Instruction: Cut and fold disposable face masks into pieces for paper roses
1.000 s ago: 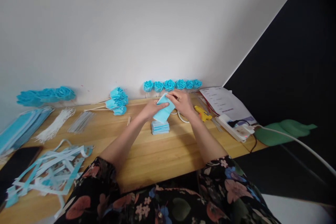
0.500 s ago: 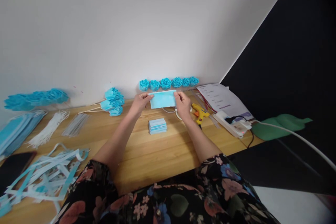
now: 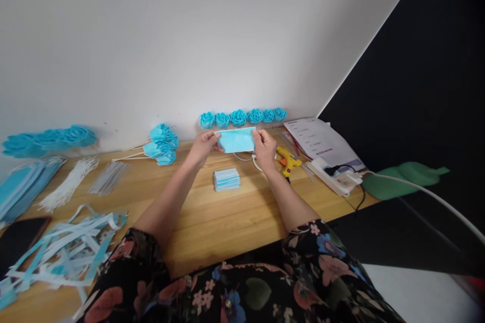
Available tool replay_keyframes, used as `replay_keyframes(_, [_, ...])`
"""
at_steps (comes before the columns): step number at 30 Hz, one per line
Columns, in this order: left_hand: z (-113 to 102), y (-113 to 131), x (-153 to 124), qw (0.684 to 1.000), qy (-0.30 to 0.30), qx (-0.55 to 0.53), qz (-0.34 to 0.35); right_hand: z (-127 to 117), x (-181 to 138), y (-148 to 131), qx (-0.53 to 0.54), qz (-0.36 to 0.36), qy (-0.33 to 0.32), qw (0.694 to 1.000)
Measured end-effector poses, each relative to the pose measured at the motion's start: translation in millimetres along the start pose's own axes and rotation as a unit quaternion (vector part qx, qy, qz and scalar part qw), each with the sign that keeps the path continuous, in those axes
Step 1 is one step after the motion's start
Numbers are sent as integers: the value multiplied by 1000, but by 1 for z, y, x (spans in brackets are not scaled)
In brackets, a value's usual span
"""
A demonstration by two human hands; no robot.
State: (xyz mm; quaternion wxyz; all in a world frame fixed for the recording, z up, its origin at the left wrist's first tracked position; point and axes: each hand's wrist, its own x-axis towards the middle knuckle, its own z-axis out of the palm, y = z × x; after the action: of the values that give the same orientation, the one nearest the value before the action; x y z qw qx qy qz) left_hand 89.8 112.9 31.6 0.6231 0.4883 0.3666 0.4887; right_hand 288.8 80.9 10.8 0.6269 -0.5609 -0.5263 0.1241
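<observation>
A light blue rectangle of mask fabric (image 3: 237, 141) is stretched level above the table between both hands. My left hand (image 3: 205, 147) pinches its left edge, and my right hand (image 3: 265, 146) grips the right edge with the thumb on the near face. Below it, a stack of similar pale blue pieces (image 3: 226, 179) lies on the wooden table (image 3: 223, 224). Close to my right wrist rests a yellow glue gun (image 3: 289, 161). Behind the held piece, a row of blue fabric roses (image 3: 238, 117) stands along the wall.
On the left lie more blue flowers (image 3: 162, 144) on sticks, grey strips (image 3: 108, 178), white cords (image 3: 70, 181), blue masks (image 3: 28, 184), a tangle of cut strips (image 3: 68, 247) and a phone (image 3: 22, 239). At right are a power strip (image 3: 333, 179), papers (image 3: 322, 139) and a cable.
The fabric piece has shifted slightly right and up in both hands. More of my left fingers shows below its left edge. The view has tipped very slightly.
</observation>
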Motion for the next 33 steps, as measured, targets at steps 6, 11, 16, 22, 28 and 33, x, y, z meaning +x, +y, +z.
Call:
replay_keyframes(6, [-1,-1,2,997,-49,-66,-2,0,1,2,0,-2,-1,1000])
replay_keyframes(11, [0,0,-2,986,-116,-119,-26,1,1,3,11,-8,-23,1000])
replay_keyframes(16, [-2,1,-4,980,-161,-114,-31,2,0,-1,33,5,-43,999])
replay_keyframes(22, [-19,8,2,987,-59,136,63,-4,2,-5,25,-17,-52,998])
replay_keyframes(28, [-4,18,-7,941,-82,281,168,-3,-3,-6,1,-75,-142,987])
replay_keyframes(33, [6,7,-10,938,-115,314,90,-3,-4,-7,34,-59,-181,981])
